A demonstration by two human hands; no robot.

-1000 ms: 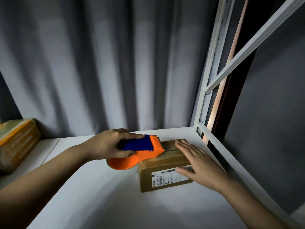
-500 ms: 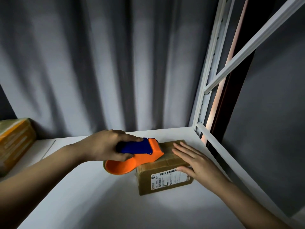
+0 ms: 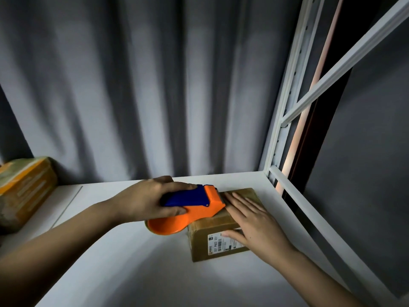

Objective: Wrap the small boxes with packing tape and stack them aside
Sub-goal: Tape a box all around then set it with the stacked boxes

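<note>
Gripping the blue handle of the orange tape dispenser (image 3: 190, 212), our left hand (image 3: 148, 200) sets its nose on the top of the small cardboard box (image 3: 212, 240), which sits on the white shelf (image 3: 124, 273); our right hand (image 3: 254, 224) lies flat on the box, fingers straight, thumb over the label

Small brown cardboard box (image 3: 212, 229): top largely covered by flat right hand (image 3: 254, 224); white barcode label (image 3: 218, 241) partly hidden, print too small to read. Orange-and-blue tape dispenser (image 3: 194, 209): roll unseen. Yellow-taped parcel (image 3: 22, 191) cut by left edge.
</note>
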